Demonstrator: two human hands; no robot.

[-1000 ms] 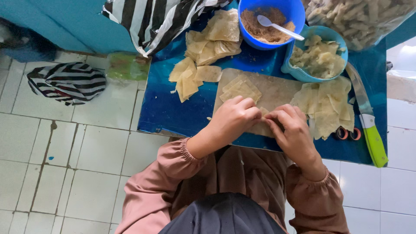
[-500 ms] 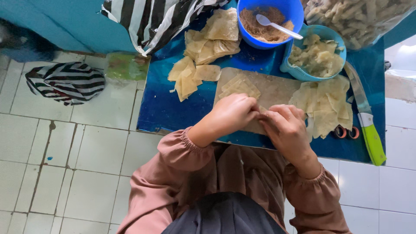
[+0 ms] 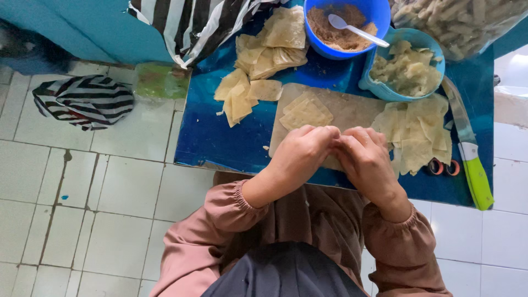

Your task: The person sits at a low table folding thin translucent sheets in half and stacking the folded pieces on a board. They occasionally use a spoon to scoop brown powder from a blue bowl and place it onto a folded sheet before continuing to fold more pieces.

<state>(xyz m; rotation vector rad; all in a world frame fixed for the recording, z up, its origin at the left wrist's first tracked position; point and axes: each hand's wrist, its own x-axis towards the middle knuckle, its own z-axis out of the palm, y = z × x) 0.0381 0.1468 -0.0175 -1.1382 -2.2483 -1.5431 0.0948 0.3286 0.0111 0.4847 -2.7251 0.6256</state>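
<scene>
Two hands met over the near edge of a pale cutting board (image 3: 352, 110) on the blue worktop (image 3: 220, 137) — the left hand (image 3: 302, 157) and the right hand (image 3: 366, 162), fingertips pressed together. Whatever they pinched was hidden beneath the fingers, so I could not tell what the grip held, nor which way it pointed. Just beyond the grip lay one small stack of thin square wrappers (image 3: 306, 113) on the board, its corners turned diamond-wise toward the hands. To the right of the grip sat one loose heap of wrappers (image 3: 418, 129), and further right one green-handled knife (image 3: 467, 148), its long axis running away from the person, blade outward. Beyond and left of the grip lay a scatter of cut wrapper pieces (image 3: 258, 60). Two blue bowls stood far beyond the hands — one with brown filling and a white spoon (image 3: 355, 28), one with pale folded pieces (image 3: 404, 69).
</scene>
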